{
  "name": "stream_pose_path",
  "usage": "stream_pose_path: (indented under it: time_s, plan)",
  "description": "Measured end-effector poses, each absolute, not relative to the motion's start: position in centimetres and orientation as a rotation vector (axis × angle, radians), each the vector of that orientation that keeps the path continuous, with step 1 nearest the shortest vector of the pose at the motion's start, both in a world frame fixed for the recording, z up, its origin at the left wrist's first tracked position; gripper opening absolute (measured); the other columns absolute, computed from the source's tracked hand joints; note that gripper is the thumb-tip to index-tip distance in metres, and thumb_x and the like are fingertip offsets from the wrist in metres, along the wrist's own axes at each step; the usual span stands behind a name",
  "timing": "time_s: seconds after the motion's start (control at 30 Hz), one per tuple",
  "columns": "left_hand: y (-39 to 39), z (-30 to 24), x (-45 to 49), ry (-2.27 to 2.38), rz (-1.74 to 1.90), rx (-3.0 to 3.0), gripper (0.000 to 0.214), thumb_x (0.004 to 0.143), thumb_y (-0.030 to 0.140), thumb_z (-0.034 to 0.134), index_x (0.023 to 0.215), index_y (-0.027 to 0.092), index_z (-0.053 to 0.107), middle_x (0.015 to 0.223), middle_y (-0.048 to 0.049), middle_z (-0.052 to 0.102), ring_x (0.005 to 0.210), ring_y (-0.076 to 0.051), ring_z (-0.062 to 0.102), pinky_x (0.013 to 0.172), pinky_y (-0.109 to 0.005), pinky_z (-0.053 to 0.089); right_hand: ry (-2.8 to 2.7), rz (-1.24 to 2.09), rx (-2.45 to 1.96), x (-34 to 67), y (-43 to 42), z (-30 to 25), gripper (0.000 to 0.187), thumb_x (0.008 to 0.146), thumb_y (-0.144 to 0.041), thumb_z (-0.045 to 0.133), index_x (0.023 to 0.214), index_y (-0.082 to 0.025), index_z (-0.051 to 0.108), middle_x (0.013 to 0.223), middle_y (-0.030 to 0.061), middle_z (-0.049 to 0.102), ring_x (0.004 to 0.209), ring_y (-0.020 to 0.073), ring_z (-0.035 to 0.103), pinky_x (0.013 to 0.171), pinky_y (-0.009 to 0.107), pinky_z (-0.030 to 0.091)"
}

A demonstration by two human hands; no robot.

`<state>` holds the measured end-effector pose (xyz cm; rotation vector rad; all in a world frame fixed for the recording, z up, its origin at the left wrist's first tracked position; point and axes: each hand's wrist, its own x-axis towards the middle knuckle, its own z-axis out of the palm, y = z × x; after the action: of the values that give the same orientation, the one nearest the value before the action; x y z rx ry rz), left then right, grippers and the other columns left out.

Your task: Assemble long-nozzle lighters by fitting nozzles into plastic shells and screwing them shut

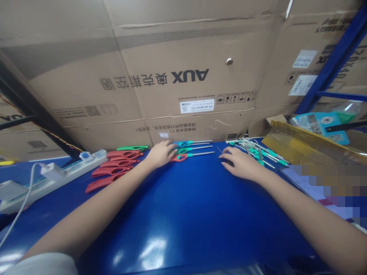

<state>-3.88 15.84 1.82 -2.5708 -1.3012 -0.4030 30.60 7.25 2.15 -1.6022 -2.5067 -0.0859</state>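
My left hand [161, 152] lies on the blue table [177, 214] at the far edge, its fingers stretched over the handles of a short row of long-nosed lighters [192, 149] with blue, green and red grips. My right hand [240, 162] rests palm down with fingers apart, beside a loose heap of green-handled lighters [258, 151] on its right. It touches the table only. Neither hand visibly grips anything.
A row of red lighter bodies [113, 170] and one green one [132, 148] lie left of my left hand. A white power strip [54, 173] with cable sits at the far left. Large cardboard boxes [183, 76] wall the back; an open yellow-lined box [309, 147] stands right.
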Motion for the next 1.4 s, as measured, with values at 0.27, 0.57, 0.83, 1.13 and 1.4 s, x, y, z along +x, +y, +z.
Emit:
stream_pose_path:
  time_s: [0.27,0.57,0.83,1.13,1.4]
  plan:
    - [15.5,1.6,-4.8,-1.313,-0.347,-2.531,0.041,0.103,0.042,0.039,0.129,0.021,0.063,0.128,-0.0127,0.064,0.116,-0.028,0.062,0.098,-0.04,0.051,-2.513,-0.025,-1.741,31.0,7.2,2.3,0.04,0.097,-0.03,0.046,0.131,-0.017,0.063,0.132,0.0155,0.058,0.114,0.0299,0.063,0.088,0.042,0.055]
    - [15.0,1.7,-5.4,-1.338,-0.315,-2.502,0.04,0.103,0.043,0.04,0.128,0.02,0.063,0.127,-0.0134,0.064,0.116,-0.029,0.061,0.096,-0.041,0.05,-2.517,-0.035,-1.761,31.0,7.2,2.1,0.041,0.098,-0.032,0.045,0.132,-0.017,0.063,0.134,0.0155,0.057,0.117,0.0308,0.062,0.085,0.041,0.055]
    - [14.3,1.7,-5.6,-1.325,-0.314,-2.492,0.039,0.103,0.043,0.041,0.126,0.021,0.063,0.125,-0.013,0.064,0.113,-0.03,0.06,0.097,-0.042,0.048,-2.531,-0.03,-1.759,31.0,7.2,2.1,0.041,0.098,-0.032,0.045,0.132,-0.017,0.062,0.135,0.016,0.057,0.12,0.0311,0.061,0.087,0.041,0.055]
    - [14.4,1.5,-4.3,-1.228,-0.33,-2.547,0.043,0.105,0.046,0.036,0.128,0.022,0.063,0.139,-0.0123,0.058,0.128,-0.03,0.053,0.106,-0.042,0.043,-2.525,-0.01,-1.767,30.8,7.0,2.5,0.042,0.098,-0.032,0.046,0.134,-0.016,0.062,0.135,0.0169,0.057,0.119,0.0323,0.062,0.09,0.045,0.056]
    - [14.5,1.2,-3.1,-1.249,-0.305,-2.569,0.048,0.106,0.051,0.03,0.129,0.024,0.062,0.136,-0.0102,0.062,0.122,-0.029,0.059,0.101,-0.042,0.046,-2.537,-0.001,-1.743,31.0,7.1,2.4,0.042,0.098,-0.032,0.047,0.134,-0.016,0.061,0.134,0.017,0.057,0.12,0.0327,0.06,0.093,0.045,0.055]
